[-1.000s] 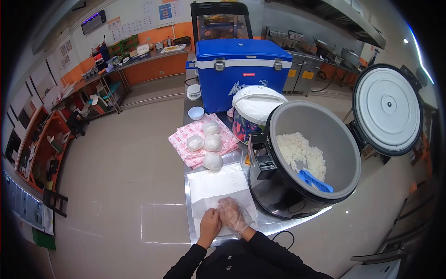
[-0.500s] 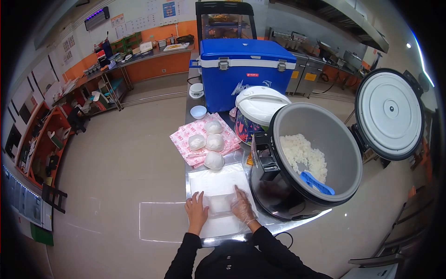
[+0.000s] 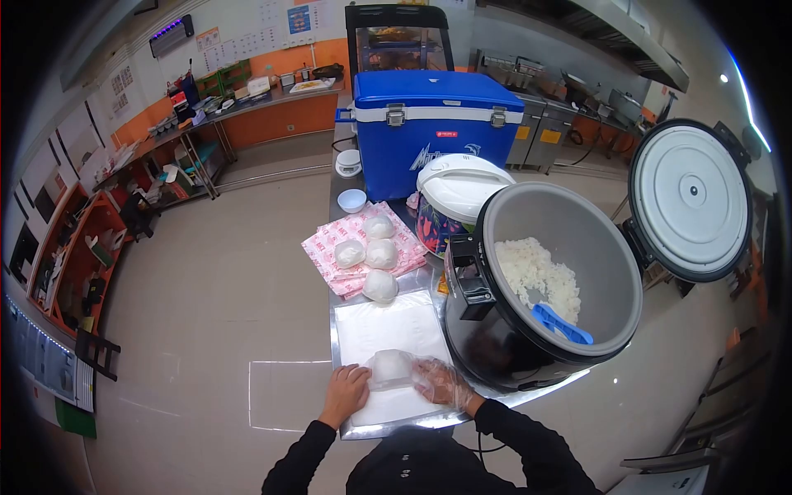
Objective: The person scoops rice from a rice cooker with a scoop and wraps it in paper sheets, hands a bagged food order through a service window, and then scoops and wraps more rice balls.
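Observation:
A rice portion wrapped in clear plastic (image 3: pixel 390 364) lies on a stack of white sheets (image 3: pixel 388 320) at the table's near end. My left hand (image 3: pixel 347 391), bare, has its fingers curled on the left end of the wrapper. At the right end, my right hand (image 3: pixel 445 384), in a clear plastic glove, closes on the wrapper too; its fingertips are partly hidden. Several round wrapped rice portions (image 3: pixel 380 285) rest beyond the sheets, most on pink-and-white printed paper (image 3: pixel 328 239).
To the right stands a large open rice cooker (image 3: pixel 503 346) holding rice (image 3: pixel 536 272) and a blue rice paddle (image 3: pixel 563 323). Its lid (image 3: pixel 691 198) is raised. Behind are a white-lidded container (image 3: pixel 464 177), a blue cooler box (image 3: pixel 437 124), a bowl (image 3: pixel 351 200) and a small scale (image 3: pixel 348 162).
Both hands have come closer to my body and spread slightly apart, to the packet's two ends. The flat-looking wrapper now sits bunched around a rounder rice portion.

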A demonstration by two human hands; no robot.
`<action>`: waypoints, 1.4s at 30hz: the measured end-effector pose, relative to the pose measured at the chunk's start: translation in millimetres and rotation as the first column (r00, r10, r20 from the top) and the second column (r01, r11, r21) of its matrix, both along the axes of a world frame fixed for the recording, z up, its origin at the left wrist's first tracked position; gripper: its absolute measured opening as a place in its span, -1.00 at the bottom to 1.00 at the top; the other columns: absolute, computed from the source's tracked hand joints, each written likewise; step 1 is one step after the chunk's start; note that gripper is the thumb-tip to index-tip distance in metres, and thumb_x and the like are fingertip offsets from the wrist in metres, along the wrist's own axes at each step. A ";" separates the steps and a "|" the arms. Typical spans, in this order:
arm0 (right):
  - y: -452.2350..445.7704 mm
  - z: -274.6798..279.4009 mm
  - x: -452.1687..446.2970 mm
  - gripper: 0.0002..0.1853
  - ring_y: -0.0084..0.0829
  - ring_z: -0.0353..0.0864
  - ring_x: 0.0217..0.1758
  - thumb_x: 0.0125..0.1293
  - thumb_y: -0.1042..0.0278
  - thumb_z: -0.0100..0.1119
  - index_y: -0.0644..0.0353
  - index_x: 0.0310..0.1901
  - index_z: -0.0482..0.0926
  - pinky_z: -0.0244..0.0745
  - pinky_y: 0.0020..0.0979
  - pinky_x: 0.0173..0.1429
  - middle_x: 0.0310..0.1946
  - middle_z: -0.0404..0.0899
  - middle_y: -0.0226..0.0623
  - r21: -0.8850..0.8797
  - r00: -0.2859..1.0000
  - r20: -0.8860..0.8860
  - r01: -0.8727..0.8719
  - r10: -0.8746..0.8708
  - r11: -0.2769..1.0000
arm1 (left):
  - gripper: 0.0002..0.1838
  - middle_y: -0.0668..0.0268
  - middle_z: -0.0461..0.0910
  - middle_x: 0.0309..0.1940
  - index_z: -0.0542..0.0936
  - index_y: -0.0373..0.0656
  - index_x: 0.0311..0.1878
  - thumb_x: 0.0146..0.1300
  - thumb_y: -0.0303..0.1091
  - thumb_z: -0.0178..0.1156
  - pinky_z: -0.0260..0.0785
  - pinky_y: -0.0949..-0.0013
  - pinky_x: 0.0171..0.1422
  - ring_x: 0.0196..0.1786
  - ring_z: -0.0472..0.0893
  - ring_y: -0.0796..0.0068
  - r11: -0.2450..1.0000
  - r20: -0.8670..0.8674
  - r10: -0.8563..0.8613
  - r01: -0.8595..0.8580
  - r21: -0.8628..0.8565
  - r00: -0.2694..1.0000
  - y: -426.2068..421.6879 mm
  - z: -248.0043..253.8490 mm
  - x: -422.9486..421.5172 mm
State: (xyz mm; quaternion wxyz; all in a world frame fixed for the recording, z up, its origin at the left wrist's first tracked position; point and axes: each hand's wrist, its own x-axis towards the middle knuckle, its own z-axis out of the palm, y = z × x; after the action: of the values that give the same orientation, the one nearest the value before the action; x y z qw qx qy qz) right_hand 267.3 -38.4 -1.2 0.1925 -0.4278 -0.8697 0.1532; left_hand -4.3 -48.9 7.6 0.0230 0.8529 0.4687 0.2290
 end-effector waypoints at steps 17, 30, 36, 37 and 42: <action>63.8 -17.3 -7.1 -0.75 -0.20 0.52 0.01 0.14 0.40 0.15 0.12 -0.10 0.58 0.42 -0.35 0.09 -0.14 0.54 -0.16 -0.534 0.996 -0.056 0.032 -0.073 0.845 | -0.65 0.34 0.62 -0.37 0.53 -0.04 -0.14 0.02 -0.15 0.33 0.27 0.19 0.02 -0.12 0.57 0.34 0.878 0.014 0.175 -0.149 -0.454 0.985 40.0 -13.7 -3.8; 50.2 -12.6 -6.3 -0.68 -0.22 0.58 -0.11 0.17 0.36 0.21 0.20 -0.05 0.44 0.47 -0.32 0.04 -0.18 0.57 -0.22 -0.370 0.980 -0.170 0.036 -0.106 0.928 | -0.66 0.21 0.58 -0.09 0.50 -0.18 -0.10 0.06 -0.40 0.35 0.34 0.35 0.14 0.08 0.53 0.26 0.655 0.446 0.167 0.240 -0.717 0.879 61.4 -12.8 -2.7; 28.7 44.5 3.1 -0.58 -0.36 0.51 0.02 0.13 0.41 0.32 0.16 0.03 0.43 0.42 -0.35 0.13 -0.06 0.51 -0.32 -0.741 0.706 -0.588 -0.277 -0.393 0.612 | -0.53 0.31 0.53 0.05 0.43 -0.15 0.16 0.21 -0.24 0.27 0.25 0.23 0.30 0.22 0.43 0.35 0.299 0.702 0.446 0.647 -0.701 0.555 61.3 20.6 -10.7; 23.7 49.9 3.6 -0.56 -0.38 0.48 0.08 0.13 0.40 0.34 0.15 0.05 0.43 0.40 -0.35 0.17 -0.01 0.49 -0.33 -0.742 0.579 -0.661 -0.407 -0.478 0.533 | -0.47 0.30 0.48 0.12 0.40 -0.14 0.20 0.21 -0.18 0.25 0.20 0.21 0.34 0.26 0.39 0.33 0.307 0.787 0.505 0.778 -0.548 0.354 53.3 24.4 -3.6; -10.7 78.6 -51.6 -0.48 -0.46 0.35 0.24 0.19 0.26 0.31 0.08 0.15 0.34 0.28 -0.38 0.33 0.09 0.39 -0.35 -0.429 -0.142 -0.603 -0.772 -0.785 0.469 | -0.24 0.26 0.24 0.35 0.19 -0.13 0.37 0.22 0.08 0.15 0.01 0.14 0.49 0.39 0.23 0.30 0.475 0.752 0.633 0.860 -0.189 -0.185 6.8 30.6 58.7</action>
State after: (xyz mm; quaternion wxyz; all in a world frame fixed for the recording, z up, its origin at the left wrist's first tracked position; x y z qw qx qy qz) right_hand 215.7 -49.1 77.4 0.5157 -0.1633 -0.1243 0.8318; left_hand 54.4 -42.1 38.2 0.8165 0.2269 0.1666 0.5041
